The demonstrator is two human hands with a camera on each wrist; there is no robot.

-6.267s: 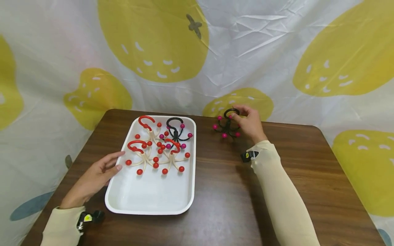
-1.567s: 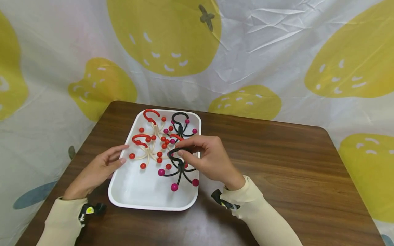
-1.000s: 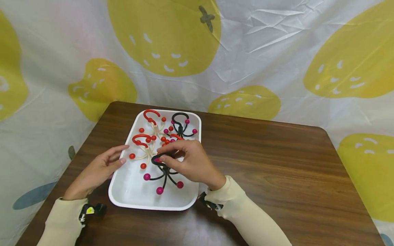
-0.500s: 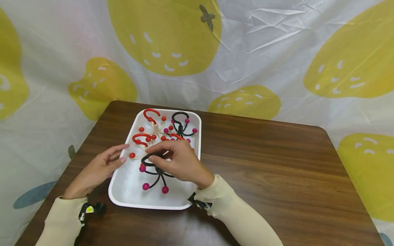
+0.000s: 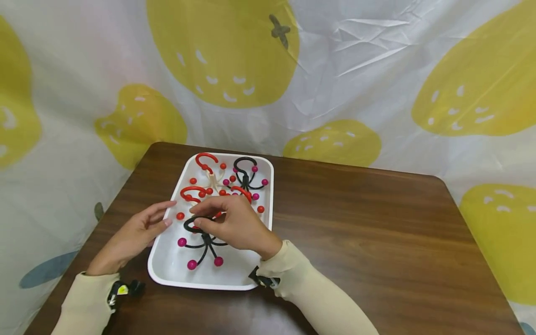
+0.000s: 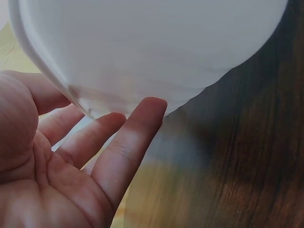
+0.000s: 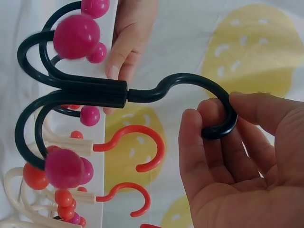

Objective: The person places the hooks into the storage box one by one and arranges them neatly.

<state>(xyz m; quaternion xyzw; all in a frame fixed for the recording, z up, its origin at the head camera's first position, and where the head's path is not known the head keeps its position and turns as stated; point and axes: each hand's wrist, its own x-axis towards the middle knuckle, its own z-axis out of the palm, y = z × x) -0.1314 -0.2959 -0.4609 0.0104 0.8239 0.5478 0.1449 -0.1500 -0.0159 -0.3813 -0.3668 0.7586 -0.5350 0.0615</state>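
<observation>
My right hand [image 5: 234, 225] pinches the curved top of a black multi-arm hanging hook [image 5: 207, 240] with magenta ball tips. It holds this hook upright over the near half of the white tray [image 5: 162, 266]. In the right wrist view the thumb and fingertips meet around the bend of the hook [image 7: 216, 88]. My left hand [image 5: 131, 237] rests at the tray's left rim, its thumb and index finger over the edge. Other fingers [image 6: 130, 147] lie nearly straight against the outer wall in the left wrist view. My right hand partly hides a cream hanging hook behind it.
Farther back in the tray stand another black hanging hook [image 5: 245, 180] and cream ones with red tops, including a back-left one [image 5: 212, 178]. The brown wooden table [image 5: 368, 242] extends to the right. A fruit-print curtain [image 5: 335, 70] hangs behind it.
My right hand has brought the black hanging hook from the table on the right into the space over the tray, then farther left toward the near-left part. My left hand has stayed at the rim.
</observation>
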